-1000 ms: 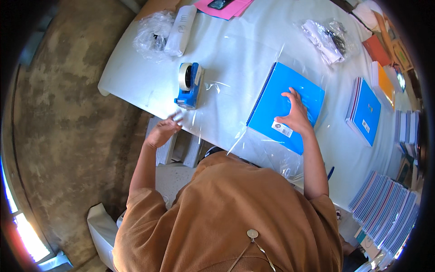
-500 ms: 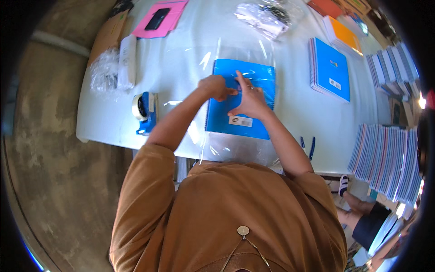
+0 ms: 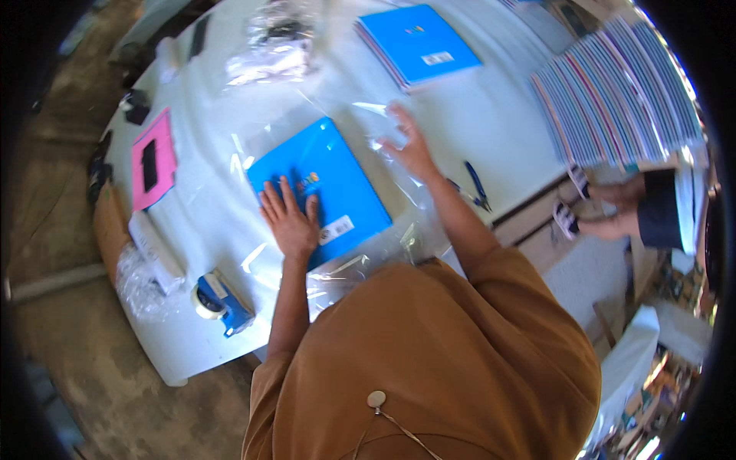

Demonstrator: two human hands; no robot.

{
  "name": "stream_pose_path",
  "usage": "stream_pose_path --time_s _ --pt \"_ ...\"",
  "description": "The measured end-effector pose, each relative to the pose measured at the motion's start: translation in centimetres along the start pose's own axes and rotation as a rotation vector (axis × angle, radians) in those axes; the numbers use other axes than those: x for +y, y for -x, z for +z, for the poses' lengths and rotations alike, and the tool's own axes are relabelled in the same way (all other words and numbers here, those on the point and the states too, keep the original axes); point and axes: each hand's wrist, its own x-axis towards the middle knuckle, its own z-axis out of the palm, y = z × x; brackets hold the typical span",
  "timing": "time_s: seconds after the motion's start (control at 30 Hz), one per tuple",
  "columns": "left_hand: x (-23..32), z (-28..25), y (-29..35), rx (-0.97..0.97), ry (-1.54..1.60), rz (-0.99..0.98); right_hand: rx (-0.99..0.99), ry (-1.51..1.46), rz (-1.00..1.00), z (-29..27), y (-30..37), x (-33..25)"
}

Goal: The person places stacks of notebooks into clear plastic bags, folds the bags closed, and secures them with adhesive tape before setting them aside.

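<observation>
A blue spiral notebook [image 3: 349, 188] with a white label lies tilted on a sheet of clear plastic [image 3: 249, 146] that reaches out past its edges. My left hand [image 3: 290, 222] rests flat on the cover, fingers spread, near the label. To the right of the notebook, my right hand [image 3: 412, 149] is over the sheet's edge, thumb and forefinger apart. It is slightly blurred, and I see nothing gripped in it.
Blue-handled pliers [image 3: 477, 186] lie right of my forearm. A tape dispenser [image 3: 224, 303], plastic roll [image 3: 156, 249] and pink folder [image 3: 156, 188] with a phone are left. Notebooks [image 3: 422, 46] and a tall stack [image 3: 617, 92] stand beyond. A person's legs [image 3: 613, 207] show at right.
The whole view has turned. My left hand, curled before, now lies flat on the notebook. My right hand has left the cover and moved right, over the plastic.
</observation>
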Motion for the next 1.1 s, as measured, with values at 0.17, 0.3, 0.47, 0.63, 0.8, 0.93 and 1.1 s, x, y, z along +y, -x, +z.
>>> stream_pose_path --time_s 0.17,0.3,0.47,0.63,0.8,0.93,1.1 --pt "4.9 -0.4 -2.2 -0.088 0.007 0.342 0.121 0.464 0.121 -14.0 3.4 5.7" --pt "10.6 1.7 -3.6 -0.221 0.114 0.676 0.167 1.008 0.088 -14.5 7.2 1.7" --pt "14.1 4.3 -3.3 -0.671 -0.195 0.795 0.302 1.159 0.696 -13.1 9.4 0.0" --pt "16.7 4.5 -2.5 -0.83 -0.211 0.724 0.321 1.202 0.57 -15.2 9.2 2.4" --pt "16.6 6.5 -0.8 -0.752 -0.154 0.712 0.434 0.376 -0.03 -11.4 4.3 -6.2" --pt "16.5 6.6 -1.7 -0.812 -0.119 0.772 -0.185 0.235 -0.072 -5.1 4.0 -7.4" --pt "18.0 3.0 0.6 -0.801 -0.426 0.797 -0.508 0.707 -0.011 -4.7 3.3 -0.2"
